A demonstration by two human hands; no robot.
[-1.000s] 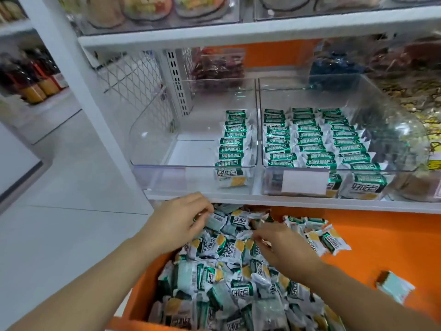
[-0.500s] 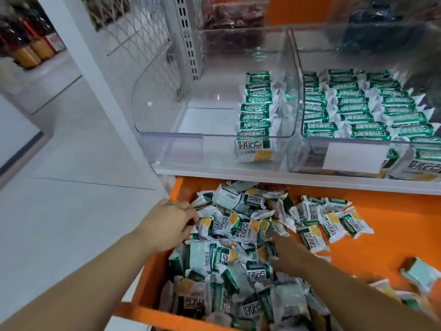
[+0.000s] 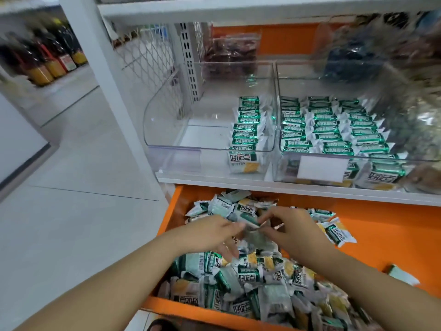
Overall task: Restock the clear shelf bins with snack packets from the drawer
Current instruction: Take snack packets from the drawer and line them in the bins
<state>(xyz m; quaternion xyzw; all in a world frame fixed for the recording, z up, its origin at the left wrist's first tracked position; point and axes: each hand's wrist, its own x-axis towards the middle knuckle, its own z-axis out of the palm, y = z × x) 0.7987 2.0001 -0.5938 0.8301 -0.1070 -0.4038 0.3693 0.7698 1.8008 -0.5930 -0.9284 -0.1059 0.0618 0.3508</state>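
Nearest us, the orange drawer (image 3: 381,235) stands pulled out, with loose snack packets (image 3: 248,275) heaped at its left end. Above the heap our hands meet. Our right hand (image 3: 293,231) pinches one packet (image 3: 249,220) with curled fingers. Our left hand (image 3: 207,235) has its fingers loosely spread, forefinger at that packet's edge; through the blur we cannot tell whether it grips. On the shelf above, the left bin (image 3: 167,130) holds a single row (image 3: 247,125) against its right wall, while the right bin (image 3: 310,80) is packed with rows. Far left stand bottles (image 3: 52,65)
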